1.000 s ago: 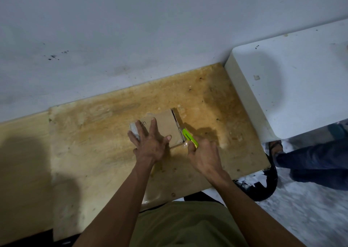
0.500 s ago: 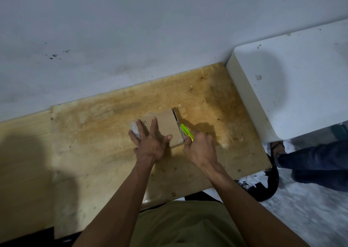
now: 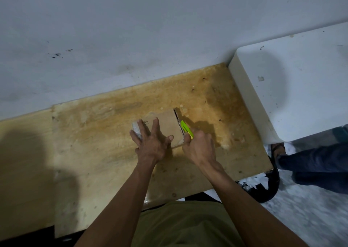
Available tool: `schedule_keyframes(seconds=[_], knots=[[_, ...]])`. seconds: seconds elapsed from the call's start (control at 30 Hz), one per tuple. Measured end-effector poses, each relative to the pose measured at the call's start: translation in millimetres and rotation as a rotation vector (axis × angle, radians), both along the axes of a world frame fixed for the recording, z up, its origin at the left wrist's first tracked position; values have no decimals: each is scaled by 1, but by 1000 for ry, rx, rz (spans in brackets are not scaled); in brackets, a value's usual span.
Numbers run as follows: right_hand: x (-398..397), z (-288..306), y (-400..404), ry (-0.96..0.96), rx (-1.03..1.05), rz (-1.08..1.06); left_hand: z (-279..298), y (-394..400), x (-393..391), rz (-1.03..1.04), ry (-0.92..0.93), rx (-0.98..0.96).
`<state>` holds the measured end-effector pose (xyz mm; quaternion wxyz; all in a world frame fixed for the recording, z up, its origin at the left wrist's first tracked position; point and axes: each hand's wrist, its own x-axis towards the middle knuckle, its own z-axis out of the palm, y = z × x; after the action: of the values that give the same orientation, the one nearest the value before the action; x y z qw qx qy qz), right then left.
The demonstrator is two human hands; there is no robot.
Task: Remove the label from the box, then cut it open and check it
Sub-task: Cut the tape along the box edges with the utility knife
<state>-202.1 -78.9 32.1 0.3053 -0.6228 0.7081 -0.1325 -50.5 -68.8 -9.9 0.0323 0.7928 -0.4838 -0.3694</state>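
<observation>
Two hands are working the small brown cardboard box [image 3: 165,123] mid-table: the left hand [image 3: 150,143] is pressing it flat with fingers splayed, while the right hand [image 3: 199,147], clenching the lime-green utility cutter [image 3: 186,130], is pushing farther along the box's right edge than a second ago, so the cut is progressing.

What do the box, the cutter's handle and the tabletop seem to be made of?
Box: plain brown cardboard, matte, with a dark gap along its right edge. Cutter: handle looks like bright green plastic, smooth; its blade is hidden. Tabletop: probably plywood or bare wood board, yellowish, stained and spotted, dull.
</observation>
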Motion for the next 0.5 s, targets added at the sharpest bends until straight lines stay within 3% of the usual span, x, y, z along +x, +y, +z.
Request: schedule_keyframes(seconds=[0.23, 0.5], knots=[[2, 2, -2, 14, 18, 8, 1, 1, 0, -11, -5, -2], [-3, 3, 12, 183, 61, 110, 1, 0, 0, -4, 5, 1]])
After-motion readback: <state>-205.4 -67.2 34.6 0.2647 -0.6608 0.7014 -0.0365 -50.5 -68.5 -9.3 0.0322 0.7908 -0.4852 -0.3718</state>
